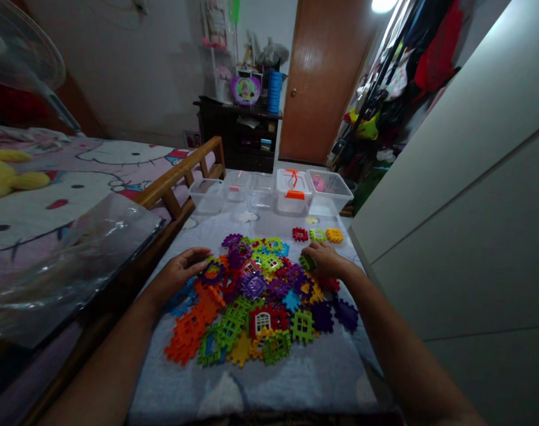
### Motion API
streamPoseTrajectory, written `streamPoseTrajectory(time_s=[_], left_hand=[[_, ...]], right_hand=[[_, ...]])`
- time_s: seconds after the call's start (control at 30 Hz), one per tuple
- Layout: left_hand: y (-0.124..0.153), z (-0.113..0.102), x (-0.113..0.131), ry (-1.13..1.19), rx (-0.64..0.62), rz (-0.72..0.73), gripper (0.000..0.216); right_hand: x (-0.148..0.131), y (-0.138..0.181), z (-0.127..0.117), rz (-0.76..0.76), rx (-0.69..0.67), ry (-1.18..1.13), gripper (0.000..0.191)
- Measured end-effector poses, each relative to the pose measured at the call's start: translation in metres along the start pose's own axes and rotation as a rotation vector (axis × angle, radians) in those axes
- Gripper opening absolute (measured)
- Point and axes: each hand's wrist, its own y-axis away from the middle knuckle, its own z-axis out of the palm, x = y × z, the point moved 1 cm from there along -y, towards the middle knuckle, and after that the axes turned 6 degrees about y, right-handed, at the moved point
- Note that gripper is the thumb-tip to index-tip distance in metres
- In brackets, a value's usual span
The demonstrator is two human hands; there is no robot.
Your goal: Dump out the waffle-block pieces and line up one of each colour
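A heap of colourful plastic interlocking building tiles [254, 285] covers the middle of the cloth-topped table. My left hand [184, 269] is at the heap's left edge, fingers apart, beside a dark purple square tile [212, 272]; its thumb comes close to that tile, and I cannot tell whether they touch. On the right side of the heap, my right hand [326, 260] has its fingers closed on a dark green tile [307, 262]. Just beyond it, a red tile [300, 234], a light green tile [317, 235] and a yellow tile [334, 235] lie in a row.
Several clear plastic boxes stand along the table's far end, among them a lidded box [292, 198] with orange latches and an open bin [329, 192]. A wooden bed rail [176, 183] and a plastic bag [74, 266] are on the left. A pale cabinet [464, 195] flanks the right.
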Motion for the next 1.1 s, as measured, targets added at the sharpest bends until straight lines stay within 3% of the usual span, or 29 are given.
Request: streamPoseTrajectory(time_s=[0.43,0.7,0.9,1.1], left_hand=[[0.003,0.003,0.008,-0.021,0.016,-0.022,0.069],[0.002,0.005,0.009,-0.014,0.025,-0.024,0.072],[0.002,0.003,0.003,-0.052,0.018,-0.007,0.068],[0.003,0.003,0.008,-0.043,0.021,-0.001,0.066]], right_hand=[[0.0,-0.004,-0.009,-0.018,0.066,0.02,0.052],[-0.012,-0.059,-0.037,0.101,0.27,0.039,0.051],[-0.023,-0.105,-0.041,0.162,0.184,0.072,0.054],[-0.026,-0.122,-0.039,0.14,0.077,0.083,0.055]])
